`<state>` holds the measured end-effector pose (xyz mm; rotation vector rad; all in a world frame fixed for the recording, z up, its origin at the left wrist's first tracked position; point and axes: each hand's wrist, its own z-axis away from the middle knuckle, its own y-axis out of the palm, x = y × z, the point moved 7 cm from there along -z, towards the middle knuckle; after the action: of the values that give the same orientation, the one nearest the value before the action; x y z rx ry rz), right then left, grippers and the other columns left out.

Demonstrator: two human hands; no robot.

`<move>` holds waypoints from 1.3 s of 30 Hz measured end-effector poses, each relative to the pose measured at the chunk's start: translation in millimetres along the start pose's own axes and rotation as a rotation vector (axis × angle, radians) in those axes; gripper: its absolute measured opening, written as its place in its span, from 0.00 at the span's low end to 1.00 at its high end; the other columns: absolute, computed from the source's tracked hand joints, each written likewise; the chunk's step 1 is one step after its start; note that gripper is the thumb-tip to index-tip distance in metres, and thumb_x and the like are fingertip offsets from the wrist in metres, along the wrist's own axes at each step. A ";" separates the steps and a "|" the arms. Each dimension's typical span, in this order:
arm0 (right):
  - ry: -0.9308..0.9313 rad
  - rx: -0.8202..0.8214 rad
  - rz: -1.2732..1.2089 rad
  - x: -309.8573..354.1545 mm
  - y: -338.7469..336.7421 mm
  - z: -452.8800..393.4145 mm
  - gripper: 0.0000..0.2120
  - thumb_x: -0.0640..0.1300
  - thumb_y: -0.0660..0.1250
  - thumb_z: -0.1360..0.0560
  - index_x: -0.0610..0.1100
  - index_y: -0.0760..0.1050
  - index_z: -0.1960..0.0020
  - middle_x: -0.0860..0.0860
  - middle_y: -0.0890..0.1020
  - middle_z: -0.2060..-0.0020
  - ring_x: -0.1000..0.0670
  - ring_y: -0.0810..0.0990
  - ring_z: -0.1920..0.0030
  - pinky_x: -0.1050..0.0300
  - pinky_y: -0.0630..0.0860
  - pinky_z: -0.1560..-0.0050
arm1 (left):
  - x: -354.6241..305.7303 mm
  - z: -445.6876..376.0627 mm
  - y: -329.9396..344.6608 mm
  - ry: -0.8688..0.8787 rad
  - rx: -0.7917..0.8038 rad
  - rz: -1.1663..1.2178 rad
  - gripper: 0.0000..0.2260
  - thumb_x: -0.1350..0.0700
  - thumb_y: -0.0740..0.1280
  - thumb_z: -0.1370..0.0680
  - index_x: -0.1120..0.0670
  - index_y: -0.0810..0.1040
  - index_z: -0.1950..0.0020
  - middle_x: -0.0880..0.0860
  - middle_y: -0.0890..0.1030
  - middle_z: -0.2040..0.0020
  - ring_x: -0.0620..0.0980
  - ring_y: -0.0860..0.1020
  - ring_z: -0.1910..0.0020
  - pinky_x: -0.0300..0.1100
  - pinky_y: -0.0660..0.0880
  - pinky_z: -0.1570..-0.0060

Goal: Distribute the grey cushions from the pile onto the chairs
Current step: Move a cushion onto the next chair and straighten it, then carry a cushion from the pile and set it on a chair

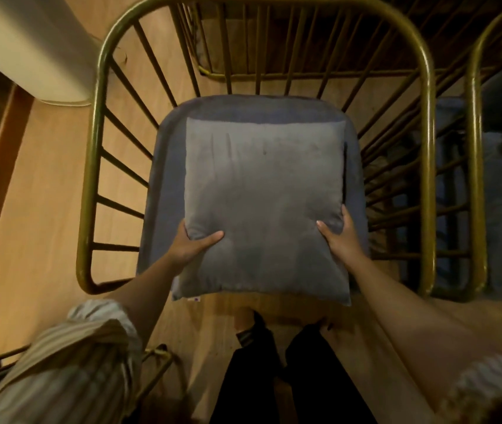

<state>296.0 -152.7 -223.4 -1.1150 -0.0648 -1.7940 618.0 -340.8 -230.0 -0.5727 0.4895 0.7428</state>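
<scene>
Wood floor (45, 185), two brass wire chairs: one mid-frame (97, 123), one at right edge (474, 148).
One grey cushion (263, 203) over the centre chair's blue seat pad (164, 166); my left hand (190, 244) and right hand (343, 238) each grip a side near its lower corners.

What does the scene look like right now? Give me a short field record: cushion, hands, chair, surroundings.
cushion: grey cushion, held over the chair seat, near edge overhanging the seat front
left hand: grips the cushion's left edge
right hand: grips the cushion's right edge
chair: gold wire-frame chair with blue-grey seat pad
contact: cannot tell whether the cushion rests on the seat
surroundings: wooden floor; second gold chair at right
</scene>
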 end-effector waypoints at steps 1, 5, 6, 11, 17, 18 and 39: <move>-0.008 -0.024 -0.004 2.5 -0.9 1.7 0.39 0.46 0.70 0.22 0.43 0.52 0.19 0.45 0.62 0.21 0.44 0.63 0.23 0.51 0.63 0.26 | -1.3 1.6 -2.5 0.008 -0.036 -0.055 0.57 0.35 0.79 0.41 0.49 0.53 0.21 0.54 0.62 0.23 0.57 0.66 0.26 0.54 0.67 0.31; -0.093 -0.166 0.025 25.9 -19.0 22.7 0.36 0.50 0.70 0.22 0.47 0.56 0.20 0.45 0.64 0.22 0.42 0.64 0.24 0.48 0.64 0.27 | -35.8 31.1 2.1 0.227 -0.257 -0.307 0.59 0.28 0.73 0.38 0.48 0.42 0.19 0.53 0.44 0.18 0.56 0.46 0.19 0.62 0.41 0.26; -0.140 -0.203 0.060 35.9 -26.7 30.4 0.35 0.51 0.70 0.22 0.48 0.57 0.20 0.44 0.65 0.22 0.42 0.64 0.24 0.47 0.64 0.27 | -50.5 42.2 9.6 0.291 -0.279 -0.328 0.58 0.29 0.72 0.36 0.49 0.42 0.19 0.53 0.44 0.18 0.55 0.45 0.19 0.61 0.39 0.26; -0.366 -0.279 0.393 78.5 -69.6 59.4 0.32 0.55 0.66 0.21 0.47 0.61 0.21 0.44 0.66 0.23 0.41 0.61 0.23 0.39 0.55 0.24 | -127.6 86.1 73.8 0.494 -0.204 -0.331 0.50 0.35 0.71 0.29 0.54 0.47 0.19 0.55 0.50 0.18 0.56 0.50 0.20 0.62 0.49 0.23; -0.382 -0.299 0.575 77.9 -177.1 88.8 0.30 0.55 0.62 0.19 0.49 0.58 0.21 0.49 0.60 0.20 0.47 0.51 0.19 0.42 0.44 0.21 | -209.4 143.9 186.2 0.789 0.110 -0.604 0.45 0.36 0.70 0.27 0.49 0.48 0.20 0.53 0.42 0.18 0.58 0.48 0.20 0.58 0.53 0.23; -0.362 -0.307 0.602 71.5 -199.3 90.9 0.30 0.55 0.62 0.19 0.48 0.58 0.21 0.49 0.59 0.20 0.47 0.51 0.19 0.42 0.43 0.21 | -219.0 152.1 202.5 0.834 0.150 -0.639 0.44 0.37 0.69 0.26 0.49 0.49 0.19 0.53 0.41 0.18 0.57 0.46 0.20 0.57 0.52 0.23; 0.218 -0.512 0.369 -114.5 -640.3 40.2 0.38 0.63 0.58 0.20 0.46 0.48 0.18 0.44 0.47 0.18 0.40 0.43 0.19 0.35 0.48 0.22 | -365.7 195.9 580.9 0.646 0.300 -0.598 0.44 0.40 0.74 0.29 0.55 0.57 0.22 0.57 0.53 0.20 0.58 0.50 0.21 0.53 0.54 0.23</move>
<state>-148.2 277.1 -16.9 -1.1764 0.7217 -1.6182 -4.4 -44.7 -44.4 -0.6275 0.9513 -0.1078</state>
